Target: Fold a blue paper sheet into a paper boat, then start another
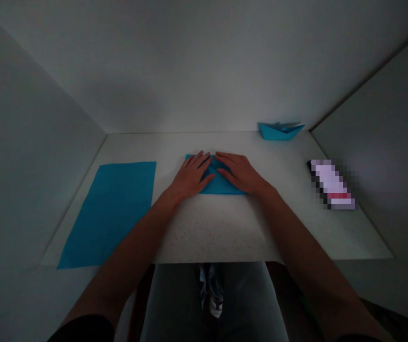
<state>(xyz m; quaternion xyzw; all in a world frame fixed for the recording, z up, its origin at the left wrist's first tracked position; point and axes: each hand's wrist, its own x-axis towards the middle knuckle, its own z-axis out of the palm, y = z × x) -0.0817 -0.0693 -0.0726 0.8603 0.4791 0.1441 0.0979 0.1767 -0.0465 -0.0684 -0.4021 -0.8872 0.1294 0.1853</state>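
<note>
Two hands: the left hand and the right hand lie flat and palms-down, fingers extended and unclenched, pressing on the paper without grasping it; their fingertips are close together.

Folded blue paper: near the middle of the desk, nearer the far edge, partly covered by both hands; the folded shape is hard to read beneath them.

Blue sheet: a flat rectangle at the left side of the desk, angled, its near end reaching the near edge by the left corner.

Blue paper boat: upright at the far edge, toward the far right corner, just in front of the back panel.

Pixelated object: flat on the right side of the desk, lying at a slant, too blurred to identify.

Surface: white desk, finely speckled near the person.

Room: dim, with pale panels at the back and sides; grey trousers show below the near edge.
</note>
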